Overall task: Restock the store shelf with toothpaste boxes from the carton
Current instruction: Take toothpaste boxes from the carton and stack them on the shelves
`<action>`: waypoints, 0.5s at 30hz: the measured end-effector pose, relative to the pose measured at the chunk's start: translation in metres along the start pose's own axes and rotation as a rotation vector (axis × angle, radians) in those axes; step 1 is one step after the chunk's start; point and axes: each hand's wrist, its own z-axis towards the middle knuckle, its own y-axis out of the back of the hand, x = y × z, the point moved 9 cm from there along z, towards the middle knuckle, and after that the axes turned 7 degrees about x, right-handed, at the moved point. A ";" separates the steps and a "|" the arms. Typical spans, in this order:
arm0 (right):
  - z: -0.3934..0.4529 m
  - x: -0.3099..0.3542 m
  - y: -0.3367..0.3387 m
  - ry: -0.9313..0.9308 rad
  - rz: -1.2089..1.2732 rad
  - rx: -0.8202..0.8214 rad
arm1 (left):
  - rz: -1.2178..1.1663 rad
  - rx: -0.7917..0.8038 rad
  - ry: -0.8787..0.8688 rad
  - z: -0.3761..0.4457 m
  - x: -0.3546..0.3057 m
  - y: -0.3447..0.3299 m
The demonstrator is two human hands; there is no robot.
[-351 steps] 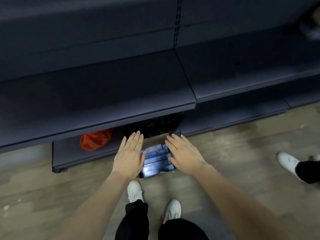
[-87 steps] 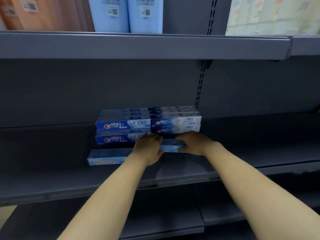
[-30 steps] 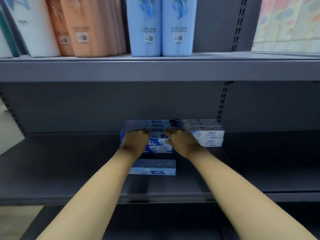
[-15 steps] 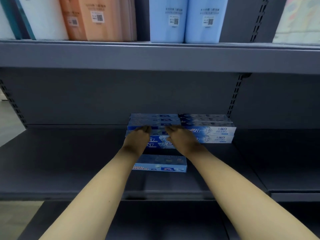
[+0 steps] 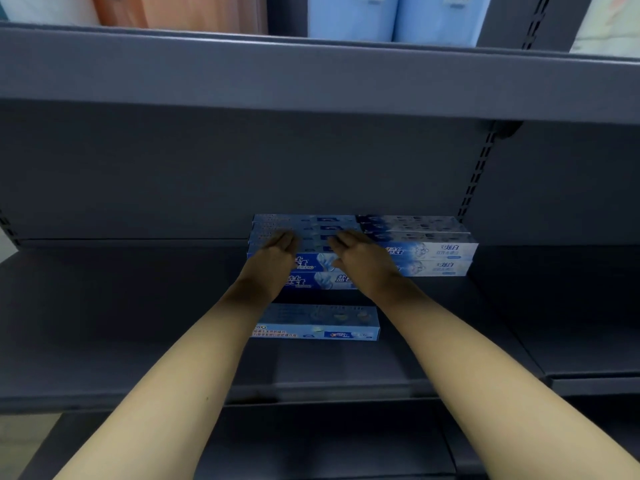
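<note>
Blue and white toothpaste boxes stand stacked at the back of the grey shelf [image 5: 104, 341]. The left stack [image 5: 311, 271] is darker blue and the right stack [image 5: 433, 251] is paler. My left hand [image 5: 273, 261] and my right hand [image 5: 360, 258] lie on the top front of the left stack with fingers straight, pressing on it. One more toothpaste box [image 5: 318, 323] lies alone on the shelf in front of the stacks, between my forearms. The carton is out of view.
The shelf above [image 5: 311, 74] carries pale blue packs [image 5: 391, 15] and orange packs [image 5: 180, 8]. A slotted upright [image 5: 474, 181] divides the back panel just right of the stacks. Lower shelves show below my arms.
The view has moved in closer and a little left of the stacks. Both hands stay flat on the left stack, their fingers now reaching slightly further over its top.
</note>
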 end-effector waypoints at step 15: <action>-0.042 0.031 0.041 0.156 -0.105 -0.305 | -0.203 -0.117 -0.059 -0.050 -0.005 0.039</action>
